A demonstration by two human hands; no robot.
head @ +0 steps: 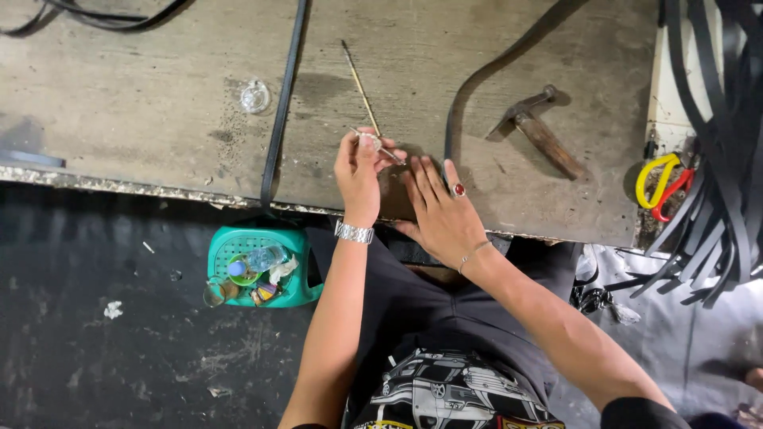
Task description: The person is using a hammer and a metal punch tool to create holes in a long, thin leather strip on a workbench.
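My left hand (359, 171) is raised at the front of a worn wooden workbench (159, 103), its fingers pinched on a small slim metal tool (380, 146) whose tip points right. A metal watch sits on that wrist. My right hand (439, 208), with a red-stone ring and a thin bracelet, lies flat on the bench with fingers spread, just right of the tool tip. What lies under its palm is hidden. A thin stick (361, 86) rests on the bench behind the left hand.
A hammer (539, 131) lies at the right. Scissors with yellow and red handles (661, 184) sit by a bundle of black strips (727, 151). A black strap (282, 103) crosses the bench. A small clear lid (255, 97) lies left. A green stool (262, 266) holds a bottle.
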